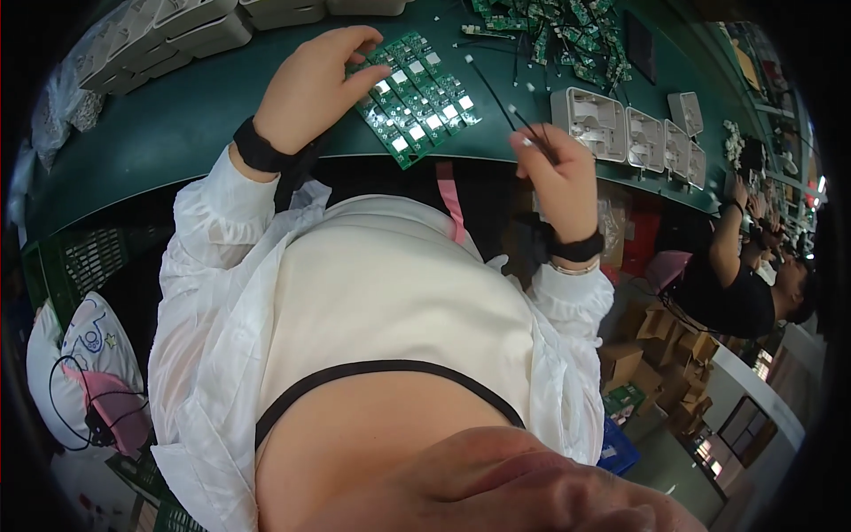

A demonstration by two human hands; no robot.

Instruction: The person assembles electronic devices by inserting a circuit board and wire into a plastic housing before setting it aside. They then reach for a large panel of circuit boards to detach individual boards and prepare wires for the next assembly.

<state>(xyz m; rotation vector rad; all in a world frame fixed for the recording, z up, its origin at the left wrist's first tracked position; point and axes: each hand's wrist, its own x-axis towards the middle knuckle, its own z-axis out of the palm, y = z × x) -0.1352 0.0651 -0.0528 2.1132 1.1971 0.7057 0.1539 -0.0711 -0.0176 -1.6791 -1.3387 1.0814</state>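
Observation:
A green panel of several joined circuit boards [417, 97], dotted with white and silver squares, lies at the near edge of the bench. My left hand [321, 84] is at its left side, thumb stretched over the boards and index finger apart from it; whether the other fingertips grip the panel's edge is hidden. To the right of the panel, my right hand [560, 173] is closed in a pinch on thin black cables [492, 91]. White connectors show at the cable ends, which point up and left toward the bench.
Loose small circuit boards with black leads [576, 40] are heaped at the far right of the green bench [191, 115]. Light grey plastic housings [589, 124] line the right edge; more grey housings [208, 35] stand far left. A co-worker [736, 275] sits at the right.

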